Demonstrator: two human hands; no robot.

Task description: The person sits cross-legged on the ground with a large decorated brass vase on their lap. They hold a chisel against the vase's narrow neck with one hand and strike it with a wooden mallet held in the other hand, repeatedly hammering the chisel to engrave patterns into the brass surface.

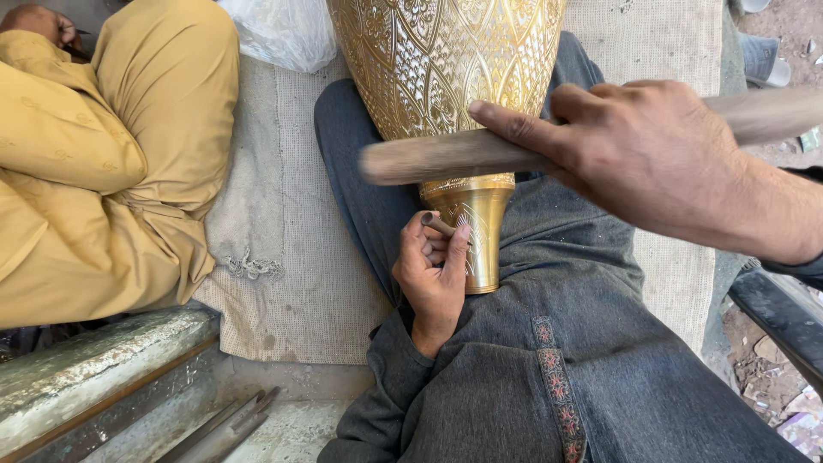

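Observation:
A large brass vase (446, 60) with engraved leaf patterns lies across my lap, its narrow foot (477, 236) pointing toward me. My left hand (433, 279) is closed around a short metal chisel (438, 225), whose tip rests against the foot of the vase. My right hand (647, 154) grips a wooden stick (446, 157) held crosswise above the chisel; the stick is blurred. I wear dark grey clothes with an embroidered strip (557, 386).
A person in mustard-yellow clothes (103, 154) sits at the left on a grey woven mat (291, 257). A clear plastic bag (287, 30) lies at the top. A worn stone ledge (94, 369) and metal rods (227, 424) are at the lower left.

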